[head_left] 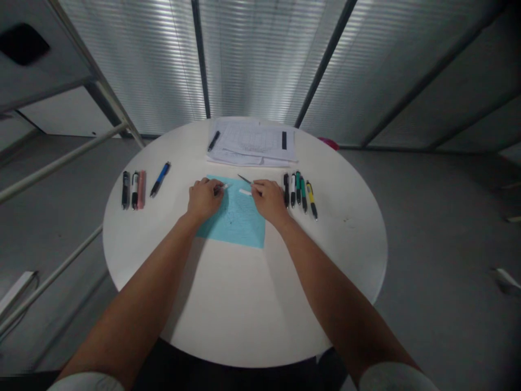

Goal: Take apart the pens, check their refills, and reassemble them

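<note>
Both my hands rest on a light blue sheet of paper (pixel 240 222) in the middle of a round white table (pixel 244 304). My left hand (pixel 204 198) is closed in a pinch on a small white pen part (pixel 223 186). My right hand (pixel 268 200) is closed around a thin dark pen piece (pixel 245 178) whose tip points up and left. A short white piece (pixel 245 191) lies on the blue sheet between my hands.
Several pens (pixel 300 191) lie in a row right of my right hand. At the left lie two pens and a pink marker (pixel 133 190), plus a blue pen (pixel 160 178). A stack of printed papers (pixel 252 142) with a black pen (pixel 214 140) sits at the far edge.
</note>
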{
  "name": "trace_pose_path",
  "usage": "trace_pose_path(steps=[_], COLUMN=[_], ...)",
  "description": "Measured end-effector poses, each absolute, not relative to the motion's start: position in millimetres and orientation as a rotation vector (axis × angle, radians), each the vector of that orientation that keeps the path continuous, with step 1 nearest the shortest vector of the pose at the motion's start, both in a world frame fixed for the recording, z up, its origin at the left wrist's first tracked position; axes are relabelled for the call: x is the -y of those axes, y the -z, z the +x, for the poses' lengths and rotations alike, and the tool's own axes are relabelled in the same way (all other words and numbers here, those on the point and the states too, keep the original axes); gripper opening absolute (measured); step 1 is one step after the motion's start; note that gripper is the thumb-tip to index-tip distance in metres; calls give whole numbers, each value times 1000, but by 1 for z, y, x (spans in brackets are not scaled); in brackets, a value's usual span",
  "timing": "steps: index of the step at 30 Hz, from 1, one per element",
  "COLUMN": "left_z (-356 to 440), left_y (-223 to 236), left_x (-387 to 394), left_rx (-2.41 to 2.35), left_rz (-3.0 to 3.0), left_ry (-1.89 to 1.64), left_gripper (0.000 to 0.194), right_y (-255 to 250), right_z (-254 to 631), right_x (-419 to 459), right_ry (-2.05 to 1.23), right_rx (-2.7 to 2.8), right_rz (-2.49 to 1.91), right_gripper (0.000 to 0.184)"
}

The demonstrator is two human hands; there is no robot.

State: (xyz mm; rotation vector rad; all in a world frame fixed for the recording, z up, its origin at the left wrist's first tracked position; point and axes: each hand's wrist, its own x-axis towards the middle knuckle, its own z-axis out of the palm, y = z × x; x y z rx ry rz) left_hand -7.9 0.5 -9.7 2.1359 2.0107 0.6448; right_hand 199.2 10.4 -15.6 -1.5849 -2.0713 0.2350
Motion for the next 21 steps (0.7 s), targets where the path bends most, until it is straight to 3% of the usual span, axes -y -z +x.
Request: trace_pose_path(steps=[21], left_z=[-12], left_y=[19], left_x=[-5], left_rx=[-1947], left_rz=[2179], left_ry=[-777], left_gripper=[31], right_y=[26], right_z=[204], right_x=[-19], right_ry=[-178], right_rx=[1884], right_rz=[-1642], right_gripper=[30])
